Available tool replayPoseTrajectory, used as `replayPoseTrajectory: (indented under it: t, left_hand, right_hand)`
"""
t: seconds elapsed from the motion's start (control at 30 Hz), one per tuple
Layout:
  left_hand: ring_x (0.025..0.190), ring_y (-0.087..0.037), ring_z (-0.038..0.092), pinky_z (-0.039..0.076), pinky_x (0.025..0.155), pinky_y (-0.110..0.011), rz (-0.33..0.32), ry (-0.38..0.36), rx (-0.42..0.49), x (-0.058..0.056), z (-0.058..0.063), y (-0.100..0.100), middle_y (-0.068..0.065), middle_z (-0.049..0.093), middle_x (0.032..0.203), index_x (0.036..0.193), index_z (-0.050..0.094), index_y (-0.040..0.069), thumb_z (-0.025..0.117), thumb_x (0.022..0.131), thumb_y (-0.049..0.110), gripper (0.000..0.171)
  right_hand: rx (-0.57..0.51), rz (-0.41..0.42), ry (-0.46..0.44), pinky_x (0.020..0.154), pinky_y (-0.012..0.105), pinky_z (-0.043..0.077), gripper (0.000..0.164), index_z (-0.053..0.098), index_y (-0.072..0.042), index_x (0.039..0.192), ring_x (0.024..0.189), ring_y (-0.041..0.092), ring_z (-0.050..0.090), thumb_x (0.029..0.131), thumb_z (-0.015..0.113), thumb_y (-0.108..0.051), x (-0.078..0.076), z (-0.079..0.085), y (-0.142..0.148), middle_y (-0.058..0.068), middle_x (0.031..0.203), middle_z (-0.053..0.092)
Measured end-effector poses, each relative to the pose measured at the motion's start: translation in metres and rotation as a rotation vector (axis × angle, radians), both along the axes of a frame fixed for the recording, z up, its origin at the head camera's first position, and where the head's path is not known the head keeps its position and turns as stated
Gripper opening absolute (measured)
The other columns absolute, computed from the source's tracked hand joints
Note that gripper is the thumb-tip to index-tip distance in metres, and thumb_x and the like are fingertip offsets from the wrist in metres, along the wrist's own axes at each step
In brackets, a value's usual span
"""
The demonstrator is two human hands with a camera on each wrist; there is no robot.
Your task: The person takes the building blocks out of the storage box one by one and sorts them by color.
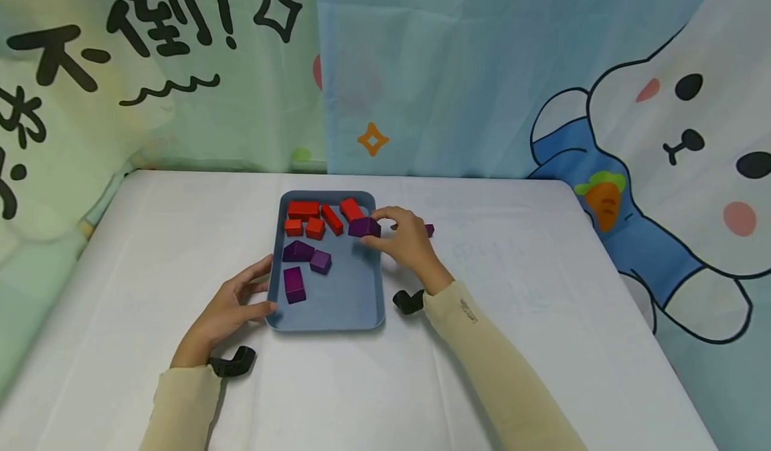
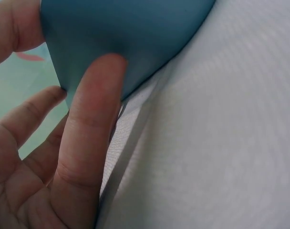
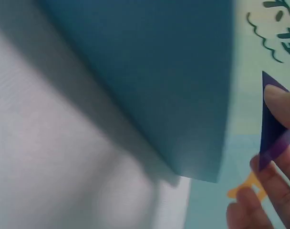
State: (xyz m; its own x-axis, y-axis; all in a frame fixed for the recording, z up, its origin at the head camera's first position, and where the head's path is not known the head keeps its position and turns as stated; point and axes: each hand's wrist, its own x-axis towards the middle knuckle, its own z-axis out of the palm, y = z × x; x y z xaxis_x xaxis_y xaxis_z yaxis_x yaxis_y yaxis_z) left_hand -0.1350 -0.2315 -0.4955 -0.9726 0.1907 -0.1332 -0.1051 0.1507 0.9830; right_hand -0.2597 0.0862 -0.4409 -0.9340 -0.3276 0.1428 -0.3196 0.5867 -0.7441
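Note:
A blue-grey tray (image 1: 346, 304) stands on the table. My left hand (image 1: 239, 300) rests against its left side, thumb and fingers spread along the rim; in the left wrist view the thumb (image 2: 90, 114) presses the tray wall (image 2: 130, 28). My right hand (image 1: 405, 240) pinches a purple triangular block (image 1: 364, 227) between thumb and fingers over the tray's upper right part. The right wrist view shows this block (image 3: 271, 129) beside the tray wall (image 3: 173, 86). In the tray lie a purple triangular block (image 1: 298, 251), a purple cube (image 1: 320, 261) and a purple rectangular block (image 1: 294, 285).
Several red blocks (image 1: 303, 210) sit along the tray's far end. Another purple block (image 1: 430, 230) shows just past my right hand on the white table (image 1: 512, 270). Printed cloths (image 1: 421, 69) hang behind the table.

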Motion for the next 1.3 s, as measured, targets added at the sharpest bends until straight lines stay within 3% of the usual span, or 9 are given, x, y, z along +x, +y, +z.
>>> replayPoseTrajectory:
  t: [0.17,0.4,0.57,0.8,1.07,1.3]
  left_hand:
    - [0.140,-0.050,0.051,0.060,0.079,-0.030,-0.011,-0.007,0.002,0.000,-0.002,0.002,-0.031,0.038,0.167,0.168,0.035,0.001,0.077,0.090,0.003,0.089]
    - [0.142,-0.051,0.049,0.061,0.080,-0.030,-0.003,-0.028,-0.015,0.003,-0.002,0.002,-0.030,0.038,0.168,0.169,0.034,0.003,0.078,0.090,0.004,0.090]
    - [0.142,-0.052,0.049,0.060,0.082,-0.029,-0.012,-0.014,0.001,0.005,-0.002,0.000,-0.031,0.037,0.168,0.169,0.033,0.003,0.078,0.091,0.004,0.090]
    - [0.142,-0.050,0.051,0.059,0.085,-0.027,-0.004,-0.016,-0.025,0.010,0.000,-0.003,-0.029,0.037,0.168,0.170,0.032,0.004,0.079,0.093,0.005,0.090]
    - [0.141,-0.050,0.050,0.062,0.080,-0.031,0.002,-0.019,-0.024,0.011,0.003,-0.002,-0.030,0.037,0.168,0.170,0.032,0.003,0.078,0.092,0.004,0.090]
    - [0.140,-0.050,0.049,0.062,0.077,-0.032,-0.010,-0.008,-0.024,0.007,0.003,0.003,-0.031,0.037,0.167,0.170,0.032,0.003,0.078,0.092,0.003,0.090]
  right_hand:
    - [-0.096,0.000,0.080,0.094,0.049,0.059,0.037,0.076,0.004,0.118,0.103,0.035,0.073,0.086,0.091,-0.005,0.006,0.008,0.012,0.021,0.113,0.078]
    - [-0.106,-0.017,0.069,0.092,0.048,0.060,0.038,0.075,0.004,0.122,0.098,0.035,0.073,0.088,0.089,-0.003,0.004,0.018,0.046,0.022,0.114,0.078]
    - [-0.050,-0.050,0.048,0.098,0.051,0.057,0.037,0.072,0.007,0.125,0.105,0.040,0.073,0.091,0.086,0.000,-0.006,0.026,0.080,0.026,0.118,0.076]
    - [0.089,-0.093,-0.060,0.107,0.054,0.053,0.039,0.068,0.009,0.132,0.117,0.043,0.069,0.096,0.081,-0.003,-0.022,0.033,0.118,0.029,0.127,0.072]
    - [0.211,-0.109,-0.207,0.110,0.057,0.050,0.039,0.067,0.007,0.133,0.129,0.046,0.065,0.098,0.078,-0.003,-0.034,0.018,0.144,0.028,0.137,0.068]
    - [0.314,-0.124,-0.217,0.116,0.060,0.041,0.041,0.069,0.005,0.133,0.137,0.046,0.057,0.097,0.082,-0.010,-0.039,0.006,0.152,0.027,0.139,0.068]
